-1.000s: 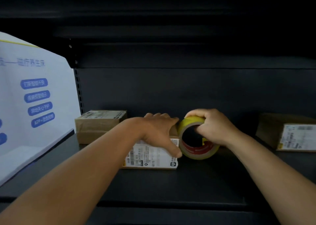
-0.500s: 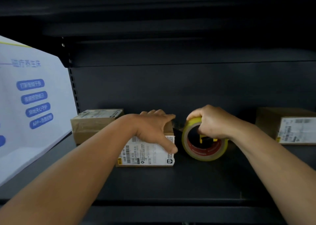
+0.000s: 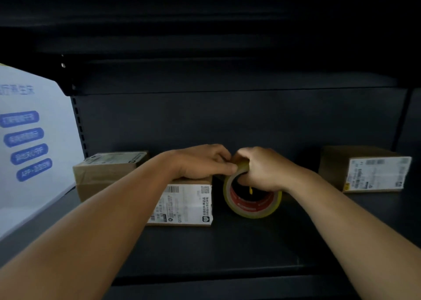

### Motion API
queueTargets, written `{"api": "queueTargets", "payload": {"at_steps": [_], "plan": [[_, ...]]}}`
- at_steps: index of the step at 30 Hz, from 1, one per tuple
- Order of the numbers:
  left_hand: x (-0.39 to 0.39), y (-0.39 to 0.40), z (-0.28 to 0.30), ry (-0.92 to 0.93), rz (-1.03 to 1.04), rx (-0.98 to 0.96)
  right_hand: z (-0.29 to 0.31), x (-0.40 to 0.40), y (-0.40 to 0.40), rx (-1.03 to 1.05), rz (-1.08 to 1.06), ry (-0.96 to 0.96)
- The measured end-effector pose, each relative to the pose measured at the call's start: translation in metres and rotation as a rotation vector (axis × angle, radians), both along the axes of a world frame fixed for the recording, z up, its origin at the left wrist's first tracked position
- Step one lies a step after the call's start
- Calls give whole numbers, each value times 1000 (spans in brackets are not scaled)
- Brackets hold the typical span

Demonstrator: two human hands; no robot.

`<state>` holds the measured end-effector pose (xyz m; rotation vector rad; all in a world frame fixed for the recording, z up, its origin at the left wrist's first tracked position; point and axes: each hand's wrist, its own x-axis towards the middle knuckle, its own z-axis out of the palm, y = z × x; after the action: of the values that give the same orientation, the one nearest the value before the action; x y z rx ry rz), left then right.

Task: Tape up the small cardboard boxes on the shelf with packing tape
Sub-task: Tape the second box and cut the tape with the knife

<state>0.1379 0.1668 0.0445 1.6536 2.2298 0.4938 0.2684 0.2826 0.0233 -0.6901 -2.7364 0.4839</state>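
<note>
standing yellowish tape roll (image 3: 251, 205), red-printed core

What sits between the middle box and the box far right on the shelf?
In the head view, only the tape roll, gripped by the right hand. Beyond it, bare dark shelf runs to the right box.

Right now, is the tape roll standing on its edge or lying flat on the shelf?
On edge. The tape roll shows its round opening and red core toward the camera, held upright by the right hand.
</note>
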Motion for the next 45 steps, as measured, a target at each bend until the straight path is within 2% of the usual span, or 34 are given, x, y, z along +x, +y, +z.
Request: {"api": "queueTargets", "payload": {"at_steps": [4, 9, 12, 16, 20, 22, 25, 28, 30, 36, 42, 45], "plan": [[-1, 2, -4, -22, 21, 22, -9, 12, 10, -201, 18, 159], [0, 2, -6, -58, 22, 18, -9, 11, 12, -1, -17, 90], [-1, 1, -5, -119, 17, 32, -7, 9, 13, -1, -5, 66], [-6, 2, -6, -184, 6, 61, -7, 24, 22, -261, 92, 114], [-8, 1, -5, -264, 1, 113, -8, 39, 42, -470, 2, 368], [-7, 0, -5, -287, 16, 147, -13, 38, 52, -431, -81, 344], [-5, 0, -6, -274, 39, 158, -25, 33, 64, -302, -105, 119], [-3, 0, -5, -253, 53, 142, -36, 30, 70, -261, -97, -152], [-3, 0, -5, -259, 57, 148, -42, 28, 72, -165, -92, -248], [-2, 1, -5, -282, 93, 190, -41, 28, 70, 89, -161, -258], [-2, 0, -5, -331, 116, 225, -18, 32, 66, 105, -261, 47], [-2, 0, -4, -351, 120, 230, 2, 37, 47, 86, -227, 144]]}}
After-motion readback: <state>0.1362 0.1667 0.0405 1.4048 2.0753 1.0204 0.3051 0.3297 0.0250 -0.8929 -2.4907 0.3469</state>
